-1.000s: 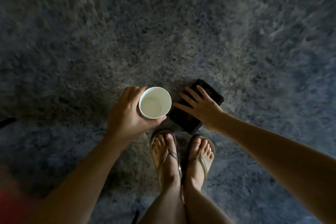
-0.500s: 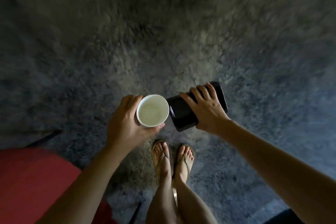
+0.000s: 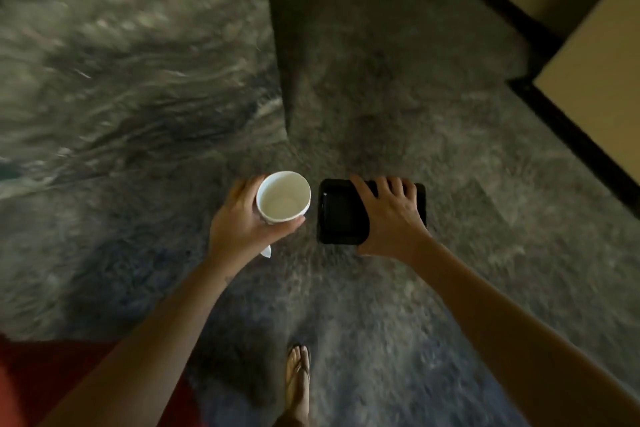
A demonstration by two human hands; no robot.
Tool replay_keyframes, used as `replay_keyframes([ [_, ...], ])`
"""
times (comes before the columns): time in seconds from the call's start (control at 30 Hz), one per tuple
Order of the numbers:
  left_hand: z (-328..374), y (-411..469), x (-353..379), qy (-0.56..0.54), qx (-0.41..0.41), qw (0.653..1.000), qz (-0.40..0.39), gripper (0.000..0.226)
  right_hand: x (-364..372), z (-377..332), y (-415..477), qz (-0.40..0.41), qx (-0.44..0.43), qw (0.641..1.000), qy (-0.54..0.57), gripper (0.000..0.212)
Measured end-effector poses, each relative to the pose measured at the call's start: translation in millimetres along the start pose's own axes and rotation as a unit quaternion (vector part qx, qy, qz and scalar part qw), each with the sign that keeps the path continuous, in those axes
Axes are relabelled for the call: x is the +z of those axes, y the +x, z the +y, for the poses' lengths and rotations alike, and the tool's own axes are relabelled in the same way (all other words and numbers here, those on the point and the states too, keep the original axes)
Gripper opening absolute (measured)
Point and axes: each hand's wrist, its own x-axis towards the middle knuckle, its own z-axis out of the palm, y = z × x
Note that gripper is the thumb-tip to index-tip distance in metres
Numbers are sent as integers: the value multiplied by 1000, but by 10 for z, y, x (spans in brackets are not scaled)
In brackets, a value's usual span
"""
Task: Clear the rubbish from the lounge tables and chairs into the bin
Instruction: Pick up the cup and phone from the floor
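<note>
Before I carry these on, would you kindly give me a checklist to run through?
1. White paper cup gripped by left hand: ok.
2. Cup upright, mouth up: ok.
3. Black plastic tray held by right hand, fingers over its far edge: ok.
4. Bin in view: not ok.
5. Cup empty: cannot tell.
6. White scrap below left hand secure: cannot tell.
</note>
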Motion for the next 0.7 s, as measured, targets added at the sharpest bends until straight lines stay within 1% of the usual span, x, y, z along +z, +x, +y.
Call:
replay_keyframes([
  [0.1, -168, 426, -613, -3, -30, 998, 50, 63, -411, -367, 695, 23, -38, 999, 2, 118],
  [0.23, -592, 907, -1410, -23, -81, 988, 126, 54, -790, -1093, 1736, 55, -113, 992, -6, 120],
  [0.37, -1050, 1228, -2245, 10, -136, 972, 189, 64, -1043, -2003, 2715, 51, -176, 983, 18, 118],
  [0.5, -1563, 1425, -3136, 81, -186, 941, 270, 69, -1213, -3057, 3552, 44, -252, 967, 22, 117],
  [0.6, -1992, 1491, -3724, 99, -233, 914, 316, 69, -1225, -3879, 4094, 32, -302, 952, 33, 117],
  [0.7, -2535, 1564, -4268, 116, -275, 881, 368, 66, -1157, -4748, 4635, 0, -350, 936, 35, 117],
])
